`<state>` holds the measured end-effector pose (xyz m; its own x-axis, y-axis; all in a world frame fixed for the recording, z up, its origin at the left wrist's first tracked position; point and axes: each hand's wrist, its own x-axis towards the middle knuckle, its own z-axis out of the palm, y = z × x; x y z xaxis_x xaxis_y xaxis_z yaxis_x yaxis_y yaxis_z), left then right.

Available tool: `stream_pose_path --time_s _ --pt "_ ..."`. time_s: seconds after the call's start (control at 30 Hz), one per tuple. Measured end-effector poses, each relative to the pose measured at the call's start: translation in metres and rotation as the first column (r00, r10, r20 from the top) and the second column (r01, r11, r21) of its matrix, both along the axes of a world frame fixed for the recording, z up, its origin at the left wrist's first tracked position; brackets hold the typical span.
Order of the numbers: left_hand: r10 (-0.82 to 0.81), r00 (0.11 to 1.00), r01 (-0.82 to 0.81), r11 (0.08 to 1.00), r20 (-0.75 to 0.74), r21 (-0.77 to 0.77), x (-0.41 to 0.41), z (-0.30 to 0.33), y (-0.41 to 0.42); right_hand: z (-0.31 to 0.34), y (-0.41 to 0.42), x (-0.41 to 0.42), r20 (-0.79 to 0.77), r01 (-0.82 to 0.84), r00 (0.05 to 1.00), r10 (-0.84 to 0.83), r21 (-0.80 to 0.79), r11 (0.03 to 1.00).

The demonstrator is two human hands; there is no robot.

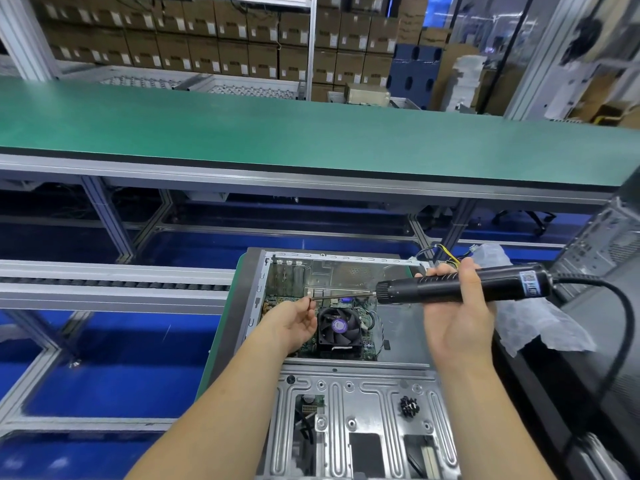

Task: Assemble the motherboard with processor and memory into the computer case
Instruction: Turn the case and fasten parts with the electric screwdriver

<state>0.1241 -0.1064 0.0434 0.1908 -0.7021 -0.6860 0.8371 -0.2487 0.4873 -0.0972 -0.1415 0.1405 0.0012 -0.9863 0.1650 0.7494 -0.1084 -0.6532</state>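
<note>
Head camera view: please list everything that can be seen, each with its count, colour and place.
computer case: one, silver-grey, open, bottom centre
motherboard: one, green, inside the case
cooler fan: one, black with purple label, on the motherboard
screws: small pile, black, on the case's near metal panel
electric screwdriver: one, black, corded, held level above the case
plastic bag: one, clear, right of the case
second case: one, grey, far right
conveyor belt: one, green, behind the case
cardboard boxes: many, brown, stacked in the background
left hand: one, fingertips pinch the screwdriver's bit tip
right hand: one, holds the screwdriver body
</note>
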Motion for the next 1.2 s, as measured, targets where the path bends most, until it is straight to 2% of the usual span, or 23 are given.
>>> stream_pose_path --time_s 0.23,0.4,0.67,0.87,0.97,1.07,1.13,1.2 --pt "0.024 1.000 -0.024 1.000 0.004 -0.009 0.000 -0.001 -0.002 0.000 0.001 -0.001 -0.033 -0.017 0.999 0.016 -0.036 0.999" --pt "0.046 0.997 -0.044 0.999 0.066 -0.029 -0.001 -0.003 -0.004 0.004 0.003 0.002 -0.063 -0.036 0.998 0.030 -0.085 0.996" --pt "0.076 0.983 -0.072 0.997 0.169 -0.030 0.001 -0.007 -0.006 0.004 0.015 0.019 -0.147 0.059 0.987 -0.067 -0.055 0.997" --pt "0.026 0.968 -0.022 1.000 0.249 -0.018 0.000 -0.010 -0.008 0.005 0.031 0.019 -0.211 0.234 0.949 -0.234 -0.028 0.972" --pt "-0.011 0.977 0.023 0.998 0.213 -0.052 -0.002 -0.009 -0.007 0.008 0.046 0.021 -0.271 0.367 0.893 -0.358 -0.022 0.930" --pt "-0.058 0.985 0.077 0.990 0.161 -0.117 -0.004 -0.005 -0.004 0.015 0.067 0.026 -0.263 0.500 0.829 -0.495 -0.052 0.865" --pt "-0.067 0.988 0.088 0.985 0.138 -0.151 -0.004 -0.004 -0.004 0.019 0.081 0.031 -0.262 0.536 0.800 -0.540 -0.094 0.839" --pt "-0.076 0.987 0.097 0.983 0.140 -0.157 -0.005 -0.003 -0.003 0.019 0.095 0.036 -0.252 0.502 0.811 -0.528 -0.162 0.849"
